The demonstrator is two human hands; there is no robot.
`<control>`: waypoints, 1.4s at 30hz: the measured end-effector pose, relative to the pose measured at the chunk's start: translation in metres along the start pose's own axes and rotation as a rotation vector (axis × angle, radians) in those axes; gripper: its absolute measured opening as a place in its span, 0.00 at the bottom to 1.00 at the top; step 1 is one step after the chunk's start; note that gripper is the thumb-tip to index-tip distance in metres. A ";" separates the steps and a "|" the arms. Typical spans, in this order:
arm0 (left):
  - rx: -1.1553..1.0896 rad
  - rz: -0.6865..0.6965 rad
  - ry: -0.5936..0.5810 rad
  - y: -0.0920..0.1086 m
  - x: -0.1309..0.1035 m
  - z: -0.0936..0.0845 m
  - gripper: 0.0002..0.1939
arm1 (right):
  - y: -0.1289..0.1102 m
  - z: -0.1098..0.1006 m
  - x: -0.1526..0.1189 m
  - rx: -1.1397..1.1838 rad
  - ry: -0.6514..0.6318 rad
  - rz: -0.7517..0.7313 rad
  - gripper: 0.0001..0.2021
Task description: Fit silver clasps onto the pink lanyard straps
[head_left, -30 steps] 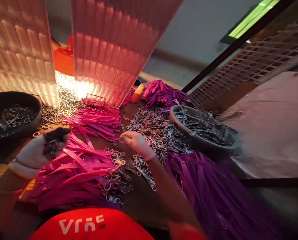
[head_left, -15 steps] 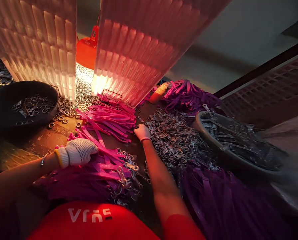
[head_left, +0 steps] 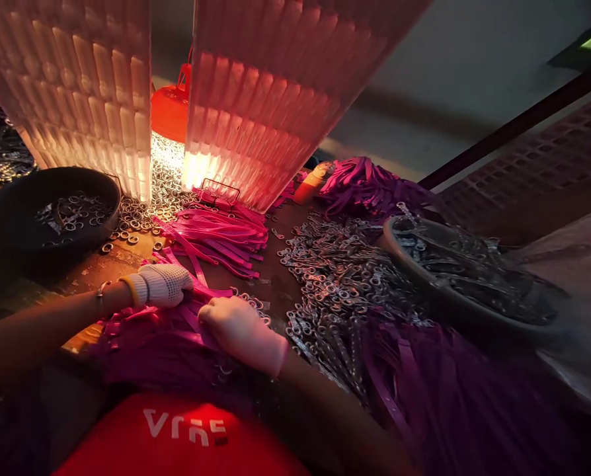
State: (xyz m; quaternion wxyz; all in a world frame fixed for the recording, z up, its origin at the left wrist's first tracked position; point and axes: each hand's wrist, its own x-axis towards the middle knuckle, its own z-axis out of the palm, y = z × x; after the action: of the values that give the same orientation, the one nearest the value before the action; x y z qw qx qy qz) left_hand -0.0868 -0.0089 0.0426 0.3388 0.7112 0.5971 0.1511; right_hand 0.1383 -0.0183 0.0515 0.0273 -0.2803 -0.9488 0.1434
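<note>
My left hand (head_left: 164,285), in a white dotted work glove, is closed on a pink strap (head_left: 196,268). Close to its right, my right hand (head_left: 243,330), in a pale glove, pinches the same strap between thumb and fingers. Whether a metal piece is also in that pinch is hidden. Beneath both hands lies a heap of pink-purple straps (head_left: 151,347), with metal rings (head_left: 263,312) partly covered by my right hand. Beyond the hands rests a bundle of flat pink straps (head_left: 221,238).
Metal clasps (head_left: 335,271) are piled right of centre, beside a grey tub (head_left: 394,241) of more clasps. A dark basin (head_left: 52,244) holds rings on the left. An orange lamp (head_left: 170,109) hangs between two translucent panels (head_left: 260,99). Purple straps (head_left: 454,396) lie front right.
My right hand has moved back and left from the edge of the clasp pile to the strap by my left hand. My left hand keeps its grip, nearly in place.
</note>
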 end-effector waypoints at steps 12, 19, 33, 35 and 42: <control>-0.308 0.030 0.189 -0.007 -0.034 0.027 0.15 | -0.022 0.019 -0.013 -0.130 -0.015 -0.046 0.07; -0.288 -0.045 -0.057 -0.008 -0.011 0.010 0.14 | -0.015 0.034 -0.017 0.077 0.241 0.027 0.07; -1.033 -0.203 -0.041 0.033 -0.045 0.010 0.13 | -0.012 0.012 -0.017 0.471 0.649 0.247 0.17; -1.084 -0.198 -0.010 0.037 -0.046 0.016 0.11 | -0.016 0.010 -0.015 0.533 0.631 0.290 0.18; -1.194 -0.103 0.032 0.035 -0.046 0.042 0.08 | -0.018 0.007 -0.002 0.531 0.534 0.315 0.10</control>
State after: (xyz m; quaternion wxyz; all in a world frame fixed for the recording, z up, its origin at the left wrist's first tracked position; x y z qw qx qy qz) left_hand -0.0454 -0.0672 0.0438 0.6778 0.3656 0.4477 0.4545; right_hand 0.1299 -0.0357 0.0501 0.3216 -0.4327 -0.7838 0.3081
